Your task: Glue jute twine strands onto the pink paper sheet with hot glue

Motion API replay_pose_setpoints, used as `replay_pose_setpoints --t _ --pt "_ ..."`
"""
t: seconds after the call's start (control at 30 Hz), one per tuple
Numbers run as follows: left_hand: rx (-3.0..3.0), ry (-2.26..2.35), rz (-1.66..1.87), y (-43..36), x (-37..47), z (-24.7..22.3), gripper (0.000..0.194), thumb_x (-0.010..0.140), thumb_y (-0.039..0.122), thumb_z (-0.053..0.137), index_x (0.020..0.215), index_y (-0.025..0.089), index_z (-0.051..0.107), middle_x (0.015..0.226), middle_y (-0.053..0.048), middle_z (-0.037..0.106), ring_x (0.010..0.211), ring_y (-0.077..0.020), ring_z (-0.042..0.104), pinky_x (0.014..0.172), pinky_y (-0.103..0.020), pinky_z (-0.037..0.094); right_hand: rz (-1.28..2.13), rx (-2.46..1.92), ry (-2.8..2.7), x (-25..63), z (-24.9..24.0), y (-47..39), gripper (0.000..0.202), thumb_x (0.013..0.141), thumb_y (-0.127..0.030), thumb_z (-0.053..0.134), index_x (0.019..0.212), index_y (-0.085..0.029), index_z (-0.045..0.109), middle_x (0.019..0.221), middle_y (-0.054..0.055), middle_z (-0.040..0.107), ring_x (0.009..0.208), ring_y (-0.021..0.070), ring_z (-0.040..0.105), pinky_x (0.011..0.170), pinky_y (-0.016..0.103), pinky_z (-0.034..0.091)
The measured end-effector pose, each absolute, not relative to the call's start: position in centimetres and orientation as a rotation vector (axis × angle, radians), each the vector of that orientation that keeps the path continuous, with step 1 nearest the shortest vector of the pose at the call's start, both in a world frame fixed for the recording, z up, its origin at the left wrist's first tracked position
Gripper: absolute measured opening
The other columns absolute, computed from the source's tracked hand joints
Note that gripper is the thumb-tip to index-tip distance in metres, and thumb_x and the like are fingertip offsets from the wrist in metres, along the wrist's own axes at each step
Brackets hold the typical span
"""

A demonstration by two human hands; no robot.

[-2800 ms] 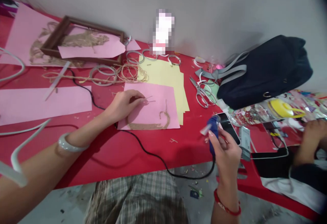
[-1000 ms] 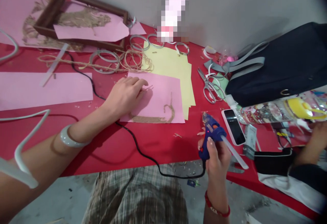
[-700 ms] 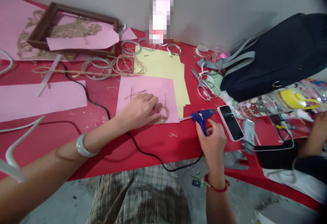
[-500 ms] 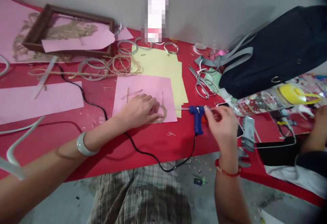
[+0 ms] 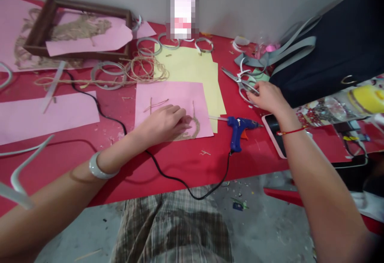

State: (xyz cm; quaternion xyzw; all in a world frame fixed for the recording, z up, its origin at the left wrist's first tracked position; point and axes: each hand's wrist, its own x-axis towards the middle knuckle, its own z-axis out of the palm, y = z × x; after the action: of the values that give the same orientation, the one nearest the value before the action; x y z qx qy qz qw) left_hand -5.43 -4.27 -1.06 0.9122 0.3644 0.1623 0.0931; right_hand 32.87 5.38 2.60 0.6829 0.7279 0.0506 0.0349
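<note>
My left hand rests on a pink paper sheet, its fingers curled together; whatever they may hold is hidden. Glued-looking twine curves just right of its fingertips, and crossed twine pieces lie above the hand. At the right, my right hand is closed around the handle loops of grey scissors, which lie flat with their blades pointing up and left. Between the hands, a blue hot glue gun lies on its side, a clear glue stick poking from its back end.
Yellow sheets lie behind the pink one. A brown wooden frame, loose twine and tape-like rings occupy the left. A phone, a bottle and a dark bag crowd the right. The glue gun's black cord trails along the front.
My right hand has moved from beside the glue gun up and right onto the scissors' handles. My left hand stays on the pink sheet. The view has shifted slightly.
</note>
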Motion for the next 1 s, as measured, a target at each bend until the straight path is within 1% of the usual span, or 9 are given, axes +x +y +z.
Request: replay_pose_setpoints --t 0.07,0.13,0.17,0.23,0.33,0.43,0.53,0.8,1.0 --pt "2.799 1.025 0.499 -4.3 -5.6 -1.2 0.021 0.111 0.031 0.055 0.102 0.015 0.065 0.094 -0.01 0.07 0.085 -0.0235 0.067 0.077 -0.034 0.052 0.246 2.136 2.264 33.0 3.6 4.7 0.04 0.099 -0.04 0.068 0.115 -0.004 0.074 0.11 0.024 0.077 0.096 0.0283 0.07 0.08 0.037 0.042" --pt "2.884 0.991 0.516 -4.5 -5.6 -1.2 0.021 0.111 0.029 0.053 0.105 0.014 0.067 0.094 -0.01 0.069 0.082 -0.0226 0.065 0.074 -0.034 0.053 0.353 2.176 2.3 33.0 4.8 3.4 0.04 0.094 -0.045 0.072 0.108 -0.007 0.075 0.098 0.02 0.077 0.087 0.0253 0.068 0.075 0.036 0.04" --pt "2.914 0.983 0.52 -4.6 -5.6 -1.1 0.022 0.111 0.029 0.053 0.106 0.014 0.068 0.094 -0.011 0.069 0.08 -0.0221 0.064 0.074 -0.034 0.053 0.387 2.173 2.343 33.0 5.4 2.4 0.037 0.091 -0.045 0.075 0.104 -0.01 0.075 0.091 0.016 0.077 0.081 0.0237 0.066 0.073 0.035 0.04" --pt "2.941 0.97 0.515 -4.7 -5.6 -0.9 0.023 0.111 0.03 0.053 0.107 0.014 0.069 0.095 -0.01 0.068 0.079 -0.0218 0.063 0.074 -0.034 0.054 0.37 2.048 2.537 32.7 6.4 -0.3 0.028 0.094 -0.041 0.072 0.105 -0.015 0.073 0.086 0.012 0.076 0.073 0.0208 0.064 0.069 0.032 0.041" --pt "2.891 0.948 0.509 -4.9 -5.7 -0.6 0.025 0.111 0.03 0.05 0.109 0.014 0.07 0.097 -0.011 0.069 0.082 -0.0227 0.065 0.078 -0.036 0.056 0.397 1.71 2.873 31.6 7.6 -4.9 0.031 0.098 -0.041 0.065 0.114 -0.016 0.073 0.098 0.013 0.08 0.079 0.0229 0.07 0.069 0.032 0.047" --pt "2.745 0.951 0.552 -4.8 -6.0 -0.4 0.025 0.111 0.029 0.05 0.112 0.014 0.07 0.1 -0.011 0.069 0.086 -0.0226 0.066 0.079 -0.035 0.057 0.585 1.427 2.896 30.1 7.9 -8.4 0.035 0.1 -0.046 0.06 0.11 -0.016 0.074 0.096 0.009 0.081 0.069 0.0226 0.069 0.056 0.033 0.037" --pt "2.66 0.958 0.598 -4.7 -6.2 -0.3 0.023 0.111 0.029 0.051 0.108 0.016 0.07 0.099 -0.008 0.068 0.089 -0.0209 0.067 0.083 -0.033 0.058 0.656 1.272 2.871 29.0 7.7 -9.7 0.032 0.1 -0.046 0.06 0.103 -0.016 0.074 0.091 0.007 0.079 0.058 0.0201 0.063 0.052 0.033 0.032" --pt "2.633 0.944 0.594 -5.0 -6.1 -0.4 0.021 0.111 0.03 0.053 0.113 0.017 0.069 0.103 -0.008 0.067 0.093 -0.0215 0.068 0.09 -0.035 0.059 0.715 1.099 2.915 27.5 7.1 -9.2 0.031 0.106 -0.04 0.055 0.1 -0.015 0.073 0.083 0.006 0.073 0.059 0.019 0.058 0.053 0.032 0.029" --pt "2.493 0.995 0.675 -4.7 -6.3 -0.7 0.017 0.11 0.028 0.053 0.104 0.02 0.067 0.101 -0.006 0.068 0.092 -0.0205 0.068 0.088 -0.034 0.059 0.712 1.104 2.893 27.2 6.8 -9.2 0.036 0.108 -0.045 0.055 0.109 -0.016 0.075 0.085 0.007 0.073 0.06 0.0187 0.057 0.054 0.032 0.027"
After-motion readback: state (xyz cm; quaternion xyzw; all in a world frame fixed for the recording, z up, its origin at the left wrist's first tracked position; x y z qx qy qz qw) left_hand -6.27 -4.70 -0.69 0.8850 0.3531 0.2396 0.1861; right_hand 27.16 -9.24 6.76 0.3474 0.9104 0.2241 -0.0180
